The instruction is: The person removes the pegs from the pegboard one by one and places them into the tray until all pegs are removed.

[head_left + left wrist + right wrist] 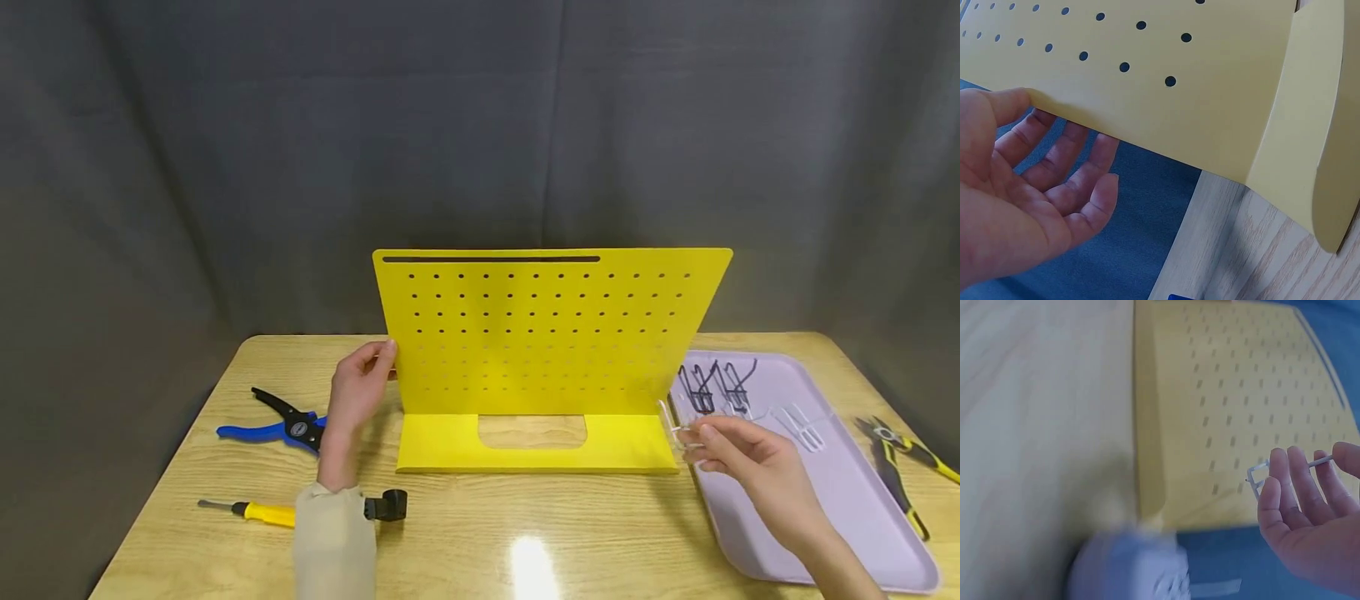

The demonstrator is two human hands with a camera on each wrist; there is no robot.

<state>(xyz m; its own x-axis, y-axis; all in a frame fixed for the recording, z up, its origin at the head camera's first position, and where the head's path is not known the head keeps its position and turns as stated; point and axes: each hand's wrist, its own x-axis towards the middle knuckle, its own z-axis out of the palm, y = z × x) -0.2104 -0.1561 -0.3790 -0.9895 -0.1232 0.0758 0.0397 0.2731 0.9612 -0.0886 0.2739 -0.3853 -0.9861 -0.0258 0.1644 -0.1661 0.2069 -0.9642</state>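
Note:
A yellow pegboard (525,400) stands on the table, its upright panel full of small holes above a flat base with a cut-out. At its left edge my left hand (360,387) holds the panel, the thumb on the front face and the fingers reaching behind, as the left wrist view also shows. My right hand (757,475) pinches a white wire hook (1252,477) between thumb and fingers, beside the pegboard's lower right corner. Part of the hook is hidden by the fingers.
To the right a lilac tray (840,517) bears black wire hooks (702,392) and white wire hooks (801,427). Yellow-and-black pliers (891,482) lie beyond it. Left are a blue-handled wire stripper (298,429) and a yellow screwdriver (270,515), partly behind my left arm.

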